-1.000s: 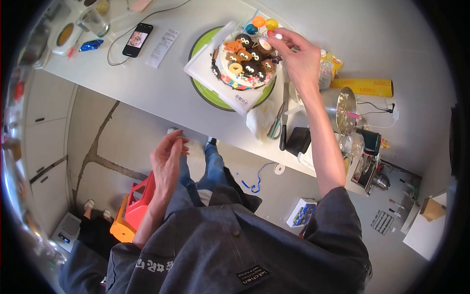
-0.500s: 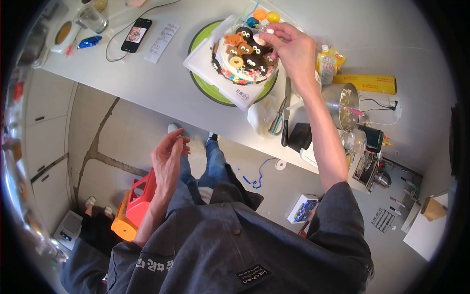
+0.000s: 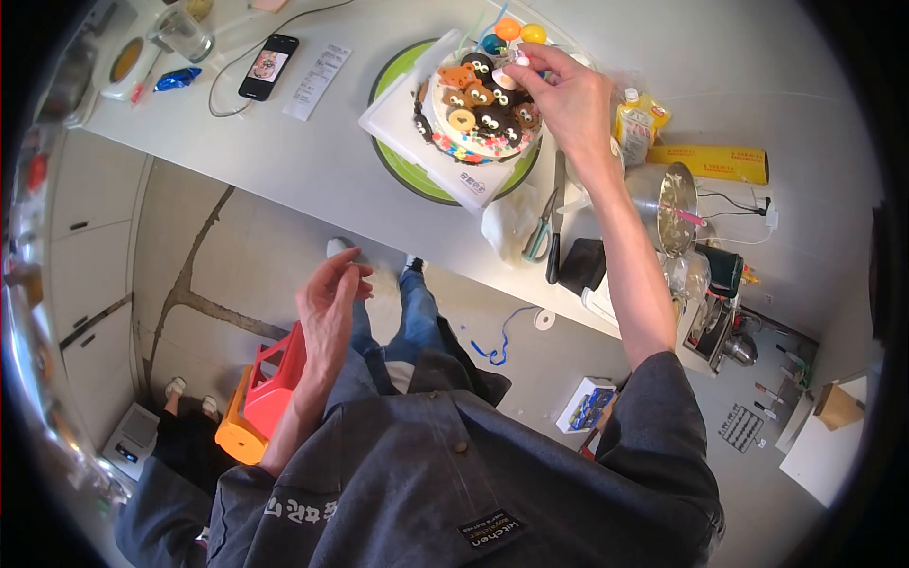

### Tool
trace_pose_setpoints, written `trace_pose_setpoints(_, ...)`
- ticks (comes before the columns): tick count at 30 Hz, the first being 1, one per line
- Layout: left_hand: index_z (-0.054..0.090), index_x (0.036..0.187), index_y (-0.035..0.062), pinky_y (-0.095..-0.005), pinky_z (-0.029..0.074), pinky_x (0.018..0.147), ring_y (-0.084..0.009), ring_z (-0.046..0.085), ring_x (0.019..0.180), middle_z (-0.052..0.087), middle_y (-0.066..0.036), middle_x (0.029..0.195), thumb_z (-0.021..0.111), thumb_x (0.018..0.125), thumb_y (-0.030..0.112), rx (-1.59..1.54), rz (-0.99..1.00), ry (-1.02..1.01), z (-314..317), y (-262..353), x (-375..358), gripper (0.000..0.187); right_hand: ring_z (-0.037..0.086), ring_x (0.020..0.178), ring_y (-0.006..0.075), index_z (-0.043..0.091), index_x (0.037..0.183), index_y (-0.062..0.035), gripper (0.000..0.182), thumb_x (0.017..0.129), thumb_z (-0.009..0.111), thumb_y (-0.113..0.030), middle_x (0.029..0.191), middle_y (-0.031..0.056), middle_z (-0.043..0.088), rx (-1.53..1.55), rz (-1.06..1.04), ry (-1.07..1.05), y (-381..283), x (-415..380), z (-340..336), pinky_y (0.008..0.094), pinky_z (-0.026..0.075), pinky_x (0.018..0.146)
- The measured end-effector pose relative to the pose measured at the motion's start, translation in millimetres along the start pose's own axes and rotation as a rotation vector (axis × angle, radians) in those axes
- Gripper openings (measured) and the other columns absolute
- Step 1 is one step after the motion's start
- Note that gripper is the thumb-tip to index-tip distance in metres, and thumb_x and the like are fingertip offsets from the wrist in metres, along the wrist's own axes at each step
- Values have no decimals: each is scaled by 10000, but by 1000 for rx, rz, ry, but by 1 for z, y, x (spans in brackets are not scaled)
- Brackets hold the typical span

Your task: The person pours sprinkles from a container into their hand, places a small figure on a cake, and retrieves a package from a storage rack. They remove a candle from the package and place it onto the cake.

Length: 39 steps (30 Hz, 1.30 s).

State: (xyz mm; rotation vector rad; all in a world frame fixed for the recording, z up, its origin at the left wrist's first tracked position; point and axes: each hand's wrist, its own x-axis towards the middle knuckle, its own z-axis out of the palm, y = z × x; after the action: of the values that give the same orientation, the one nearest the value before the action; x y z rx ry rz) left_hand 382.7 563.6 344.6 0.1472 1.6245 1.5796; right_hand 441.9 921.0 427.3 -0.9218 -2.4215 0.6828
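Note:
A decorated cake (image 3: 478, 104) with white cream, dark brown and tan animal faces with eyes and coloured sprinkles stands on a white board (image 3: 478, 180) over a green turntable (image 3: 386, 166). My right hand (image 3: 573, 99) reaches over its far right side, thumb and fingers pinched on a small white decoration (image 3: 505, 78), partly covered by the fingertips. Beside those fingers stand orange, yellow and blue balls (image 3: 508, 29) at the cake's back. My left hand (image 3: 329, 308) hangs in the air in front of the counter, fingers loosely bent and apart from the thumb, with nothing seen in it.
Right of the cake lie scissors (image 3: 540, 232), a knife (image 3: 554, 256), a metal bowl (image 3: 677, 208) and a yellow roll box (image 3: 715, 163). Left are a phone (image 3: 269, 67), a receipt (image 3: 316, 82) and a glass (image 3: 187, 38). A red stool (image 3: 275, 383) stands below; another person is at lower left.
The whole view shifts slightly. My right hand stays over the cake with its pinch, fingertips turned a little; my left hand keeps nearly the same pose.

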Motion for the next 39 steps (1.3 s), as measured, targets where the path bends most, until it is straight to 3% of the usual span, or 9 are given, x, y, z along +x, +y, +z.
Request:
trace_pose_setpoints(8, 695, 1134, -28, -262, 508, 604, -85, 609, 656, 688, -66, 813, 642, 985, 91, 142, 57, -26, 24, 16, 13, 198, 647, 672, 70, 753, 1181, -74, 371, 852, 825, -228, 876, 59, 772, 36, 42, 8, -4, 2, -3, 246, 541, 608)
trace_pose_setpoints(14, 732, 1060, -9, -280, 429, 504, -87, 557, 559, 651, -40, 658, 739, 931, 186, 275, 274, -49, 127, 66, 76, 234, 692, 661, 151, 749, 1157, -52, 354, 838, 811, -193, 812, 87, 754, 25, 14, 28, -11, 2, -2, 287, 552, 649)
trace_pose_setpoints(19, 745, 1004, -23, -375, 502, 584, -301, 635, 556, 656, -190, 644, 742, 881, 211, 331, 523, 115, 190, 80, 115, 264, 654, 656, 121, 742, 1178, -52, 387, 836, 820, -216, 846, 78, 765, 0, 37, 6, -10, 4, -5, 271, 529, 627)
trace_pose_setpoints(20, 717, 934, -27, -486, 529, 649, -438, 668, 663, 671, -247, 695, 688, 904, 160, 354, 489, 87, 193, 86, 117, 192, 614, 651, 86, 737, 1197, -50, 413, 834, 829, -226, 867, 61, 770, -3, 39, 0, -9, 4, -7, 255, 509, 613)
trace_pose_setpoints(27, 687, 869, -23, -474, 522, 608, -410, 659, 611, 664, -217, 661, 709, 904, 175, 568, 611, 141, 209, 83, 130, 203, 554, 624, 47, 735, 1212, -54, 438, 828, 841, -238, 899, 37, 774, 31, 14, -5, -4, 5, -6, 240, 476, 582)
trace_pose_setpoints(30, 659, 852, -13, -502, 523, 598, -420, 664, 621, 655, -222, 649, 682, 921, 160, 682, 674, 140, 209, 84, 127, 188, 672, 650, 139, 748, 1165, -55, 366, 836, 807, -206, 819, 71, 751, 24, 3, -12, -11, 5, -10, 285, 532, 623)
trace_pose_setpoints(36, 634, 850, -6, -490, 536, 575, -391, 678, 601, 663, -204, 641, 661, 886, 124, 782, 788, 155, 214, 70, 139, 138, 642, 618, 131, 752, 1156, -50, 373, 824, 815, -209, 796, 70, 743, 42, 20, -16, -9, 8, -10, 288, 528, 614)
trace_pose_setpoints(38, 616, 870, -24, -456, 559, 561, -346, 709, 595, 681, -181, 643, 677, 777, 56, 795, 821, 151, 216, 67, 142, 136, 580, 600, 76, 749, 1177, -59, 392, 829, 830, -221, 839, 47, 757, 37, 0, -19, -6, 9, -10, 255, 491, 573)
trace_pose_setpoints(39, 625, 854, -12, -470, 547, 564, -362, 693, 588, 674, -185, 643, 668, 828, 85, 787, 814, 166, 217, 66, 144, 109, 548, 590, 49, 747, 1187, -63, 402, 831, 837, -227, 861, 36, 764, 37, -10, -21, -4, 9, -9, 238, 472, 552)
